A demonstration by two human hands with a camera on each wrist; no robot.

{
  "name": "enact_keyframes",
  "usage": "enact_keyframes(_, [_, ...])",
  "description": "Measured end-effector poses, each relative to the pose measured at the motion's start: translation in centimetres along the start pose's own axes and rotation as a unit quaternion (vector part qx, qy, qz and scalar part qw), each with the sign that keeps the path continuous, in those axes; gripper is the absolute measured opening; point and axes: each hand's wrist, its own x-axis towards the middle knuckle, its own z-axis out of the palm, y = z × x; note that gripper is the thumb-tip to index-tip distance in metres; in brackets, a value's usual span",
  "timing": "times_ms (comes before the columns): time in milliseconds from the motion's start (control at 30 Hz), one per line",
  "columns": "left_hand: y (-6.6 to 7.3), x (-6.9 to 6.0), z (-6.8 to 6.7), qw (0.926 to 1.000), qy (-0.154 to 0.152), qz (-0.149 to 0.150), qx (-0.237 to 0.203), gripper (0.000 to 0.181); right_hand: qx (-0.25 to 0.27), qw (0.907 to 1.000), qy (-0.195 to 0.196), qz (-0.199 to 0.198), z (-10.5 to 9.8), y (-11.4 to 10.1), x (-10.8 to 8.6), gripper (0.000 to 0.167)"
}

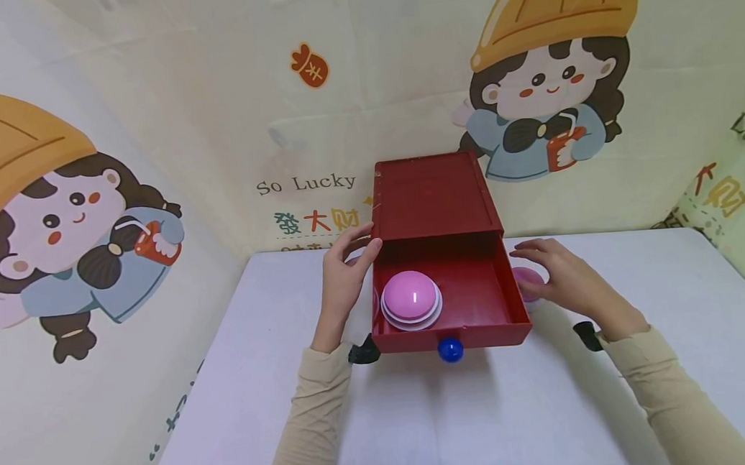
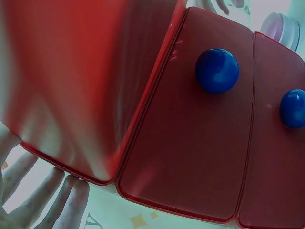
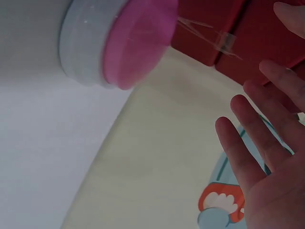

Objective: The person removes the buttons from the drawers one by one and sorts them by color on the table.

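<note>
A red drawer cabinet stands at the back of the table, its top drawer pulled out. Inside that drawer, at the left, sits a round white container with a domed pink lid. My left hand is at the cabinet's left side, fingers extended against its edge in the left wrist view. To the right of the drawer stands a second pink-lidded round container, upright on the table. My right hand is beside it with spread fingers, partly covering it in the head view and holding nothing.
A blue knob is on the open drawer's front. Lower drawers with blue knobs are closed in the left wrist view. The white table meets a printed cloth backdrop behind the cabinet.
</note>
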Motion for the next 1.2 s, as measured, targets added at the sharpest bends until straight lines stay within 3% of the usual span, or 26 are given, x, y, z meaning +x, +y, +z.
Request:
enact_keyframes(467, [-0.2,0.0,-0.1,1.0,-0.003,0.003,-0.002,0.039,-0.029,0.9966,0.053,-0.056,-2.2,-2.1,-0.2,0.058])
enact_keyframes(767, [0.0,0.1,-0.1,0.9999,-0.009,-0.012,-0.005,0.043,-0.04,0.9947,0.066,-0.068,-3.5,-3.6,-0.4,0.059])
enact_keyframes(833, [0.3,0.0,-0.1,0.9998,-0.012,-0.015,-0.004,0.043,-0.045,0.9943,0.068,-0.069,-3.8,-3.9,-0.4,0.06])
enact_keyframes(1033, [3.1,-0.7,0.0,0.9997,-0.012,-0.018,-0.005,0.041,-0.05,0.9933,0.072,-0.076,-4.8,-4.8,-0.6,0.062])
enact_keyframes(1200, [0.8,-0.2,0.0,0.9999,-0.006,-0.004,-0.007,0.04,-0.051,0.9918,0.076,-0.089,-5.5,-5.5,-0.7,0.062])
